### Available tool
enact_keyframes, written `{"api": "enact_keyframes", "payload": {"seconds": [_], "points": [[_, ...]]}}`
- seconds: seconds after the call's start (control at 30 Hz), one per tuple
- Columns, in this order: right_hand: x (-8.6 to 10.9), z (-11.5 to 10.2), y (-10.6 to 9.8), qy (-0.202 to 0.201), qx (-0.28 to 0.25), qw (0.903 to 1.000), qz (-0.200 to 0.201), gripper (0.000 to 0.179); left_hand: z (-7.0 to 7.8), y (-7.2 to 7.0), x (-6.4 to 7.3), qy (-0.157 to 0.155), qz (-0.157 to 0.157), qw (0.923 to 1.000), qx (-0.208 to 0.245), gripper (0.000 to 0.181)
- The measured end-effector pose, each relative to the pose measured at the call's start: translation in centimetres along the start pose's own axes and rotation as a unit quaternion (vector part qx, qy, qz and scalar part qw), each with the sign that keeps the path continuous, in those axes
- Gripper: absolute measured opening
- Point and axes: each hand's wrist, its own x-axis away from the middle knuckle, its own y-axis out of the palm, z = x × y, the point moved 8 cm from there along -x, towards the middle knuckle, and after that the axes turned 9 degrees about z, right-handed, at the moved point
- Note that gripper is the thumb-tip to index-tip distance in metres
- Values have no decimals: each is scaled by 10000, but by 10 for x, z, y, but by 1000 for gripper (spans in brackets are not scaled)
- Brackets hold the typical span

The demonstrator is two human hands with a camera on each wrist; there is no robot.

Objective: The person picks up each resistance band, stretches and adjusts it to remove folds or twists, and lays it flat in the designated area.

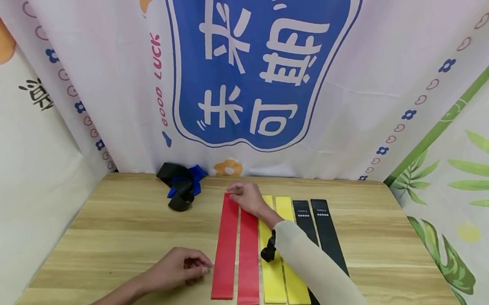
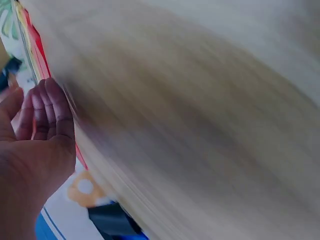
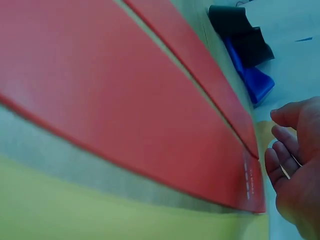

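Two flat red resistance bands lie side by side on the wooden table. The outer red band [image 1: 226, 247] is on the left and the inner red band [image 1: 249, 263] beside it. At their far ends is my right hand [image 1: 247, 197], fingertips over the top of the outer band. The right wrist view shows this right hand [image 3: 297, 160] with loosely bent fingers and nothing in them, close to the band ends. My left hand [image 1: 183, 268] stays low by the outer band's left edge, its fingers loosely curled and holding nothing; the left wrist view has the left hand [image 2: 42, 135] palm up.
Right of the red pair lie two yellow bands [image 1: 275, 279] and two black bands [image 1: 328, 233], partly under my right sleeve [image 1: 321, 273]. A crumpled black band [image 1: 177, 181] and blue band [image 1: 197, 173] sit at the back left. Printed cloth [image 1: 121, 128] hangs behind the table [image 1: 135, 230].
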Motion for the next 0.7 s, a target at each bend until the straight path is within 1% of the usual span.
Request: {"api": "enact_keyframes", "payload": {"seconds": [0.1, 0.23, 0.4, 0.47, 0.57, 0.7], "points": [[0, -5, 1, 31, -207, 9998, -71, 20, -3, -18, 1, 61, 297, 9995, 6, 22], [0, -10, 2, 165, -506, 9985, -83, 23, -7, -43, 1, 230, 761, 9966, -237, 26], [0, -20, 7, 192, -836, 9963, -97, 26, -18, -71, 1, 86, 1279, 9904, -512, 29], [1, -24, 11, 212, -910, 9955, -156, 26, -23, -82, 0, -40, 1446, 9882, -508, 32], [4, -30, 17, 278, -1064, 9936, -271, 29, -30, -99, -1, -140, 1714, 9843, -401, 35], [10, -36, 27, 386, -1221, 9909, -409, 33, -37, -120, -1, -178, 2068, 9781, -164, 38]]}}
